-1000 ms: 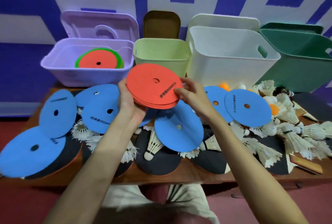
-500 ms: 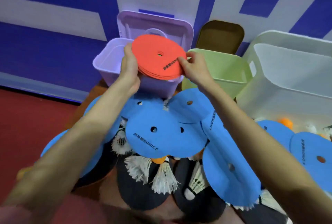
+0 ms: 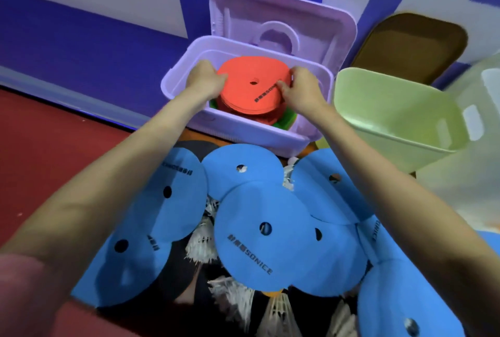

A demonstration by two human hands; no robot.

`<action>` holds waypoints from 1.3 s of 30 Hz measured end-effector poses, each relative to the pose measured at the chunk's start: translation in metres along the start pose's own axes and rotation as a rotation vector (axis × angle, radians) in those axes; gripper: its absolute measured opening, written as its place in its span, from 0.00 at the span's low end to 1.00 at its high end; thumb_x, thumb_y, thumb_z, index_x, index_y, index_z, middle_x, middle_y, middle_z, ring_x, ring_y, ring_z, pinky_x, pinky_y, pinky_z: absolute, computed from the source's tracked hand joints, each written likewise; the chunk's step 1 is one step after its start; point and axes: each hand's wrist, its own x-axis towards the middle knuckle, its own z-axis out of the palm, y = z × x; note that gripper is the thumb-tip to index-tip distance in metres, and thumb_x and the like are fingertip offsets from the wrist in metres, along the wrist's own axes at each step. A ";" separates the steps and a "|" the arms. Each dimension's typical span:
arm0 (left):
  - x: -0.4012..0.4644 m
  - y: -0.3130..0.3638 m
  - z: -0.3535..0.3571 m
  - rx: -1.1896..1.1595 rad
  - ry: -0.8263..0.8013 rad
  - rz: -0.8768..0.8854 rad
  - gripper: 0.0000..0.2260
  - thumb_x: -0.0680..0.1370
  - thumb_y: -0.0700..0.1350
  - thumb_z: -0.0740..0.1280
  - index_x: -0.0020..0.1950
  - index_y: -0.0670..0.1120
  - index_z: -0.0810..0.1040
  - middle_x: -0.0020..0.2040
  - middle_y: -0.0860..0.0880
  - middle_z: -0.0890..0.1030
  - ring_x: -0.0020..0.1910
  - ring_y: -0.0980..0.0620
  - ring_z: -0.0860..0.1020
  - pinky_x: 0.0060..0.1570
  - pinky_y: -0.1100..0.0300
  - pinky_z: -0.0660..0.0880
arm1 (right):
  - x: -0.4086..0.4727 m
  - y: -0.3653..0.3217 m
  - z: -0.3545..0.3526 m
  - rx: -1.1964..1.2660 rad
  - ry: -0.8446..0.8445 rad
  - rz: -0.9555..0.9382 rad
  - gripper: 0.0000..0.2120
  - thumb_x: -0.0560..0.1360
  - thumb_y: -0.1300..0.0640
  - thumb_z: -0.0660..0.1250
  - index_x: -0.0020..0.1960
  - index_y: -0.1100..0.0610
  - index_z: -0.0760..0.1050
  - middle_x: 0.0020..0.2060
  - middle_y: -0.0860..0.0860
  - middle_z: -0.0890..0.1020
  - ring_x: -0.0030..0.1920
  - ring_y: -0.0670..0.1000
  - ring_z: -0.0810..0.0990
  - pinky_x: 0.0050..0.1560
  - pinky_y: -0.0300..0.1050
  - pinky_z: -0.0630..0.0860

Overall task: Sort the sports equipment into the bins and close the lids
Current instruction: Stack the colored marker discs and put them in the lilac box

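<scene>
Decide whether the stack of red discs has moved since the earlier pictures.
Yes. The red discs, held by both hands, went from above the blue discs forward and down into the purple bin.

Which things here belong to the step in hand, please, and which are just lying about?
In use: left hand and right hand gripping the orange discs; purple bin, lid open.

Lying about: blue discs, shuttlecocks, green bin, brown lid.
</scene>
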 end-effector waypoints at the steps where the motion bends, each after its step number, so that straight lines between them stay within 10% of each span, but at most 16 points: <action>1: 0.000 0.001 -0.001 0.080 -0.025 0.013 0.12 0.77 0.48 0.64 0.47 0.39 0.79 0.51 0.36 0.80 0.54 0.38 0.79 0.54 0.51 0.75 | -0.002 0.000 -0.001 -0.058 -0.027 -0.006 0.16 0.79 0.55 0.60 0.58 0.67 0.71 0.59 0.65 0.75 0.60 0.63 0.73 0.55 0.51 0.66; 5: -0.010 -0.002 -0.002 0.185 0.028 0.161 0.13 0.77 0.46 0.64 0.59 0.45 0.78 0.66 0.40 0.73 0.65 0.42 0.71 0.63 0.54 0.67 | -0.015 0.000 -0.008 -0.159 -0.008 -0.057 0.16 0.78 0.57 0.61 0.60 0.67 0.69 0.59 0.66 0.70 0.57 0.67 0.74 0.56 0.54 0.69; 15: -0.125 -0.018 -0.040 -0.195 0.280 0.419 0.09 0.74 0.38 0.64 0.49 0.43 0.83 0.48 0.52 0.83 0.45 0.58 0.79 0.49 0.69 0.72 | -0.117 -0.041 -0.006 0.183 0.085 -0.405 0.13 0.74 0.61 0.63 0.57 0.64 0.73 0.45 0.59 0.79 0.43 0.57 0.77 0.48 0.47 0.70; 28: -0.230 -0.152 -0.082 0.043 0.285 -0.050 0.10 0.73 0.38 0.68 0.54 0.41 0.81 0.51 0.43 0.83 0.53 0.44 0.81 0.54 0.56 0.73 | -0.180 -0.089 0.047 0.021 -0.218 -0.328 0.17 0.76 0.51 0.67 0.55 0.65 0.72 0.56 0.62 0.71 0.60 0.62 0.68 0.59 0.52 0.69; 39: -0.249 -0.188 -0.086 0.294 0.033 -0.367 0.35 0.66 0.55 0.77 0.66 0.42 0.67 0.64 0.38 0.73 0.64 0.37 0.71 0.60 0.44 0.70 | -0.215 -0.104 0.021 0.509 0.040 -0.426 0.05 0.76 0.66 0.62 0.50 0.62 0.67 0.33 0.47 0.70 0.33 0.52 0.67 0.36 0.43 0.60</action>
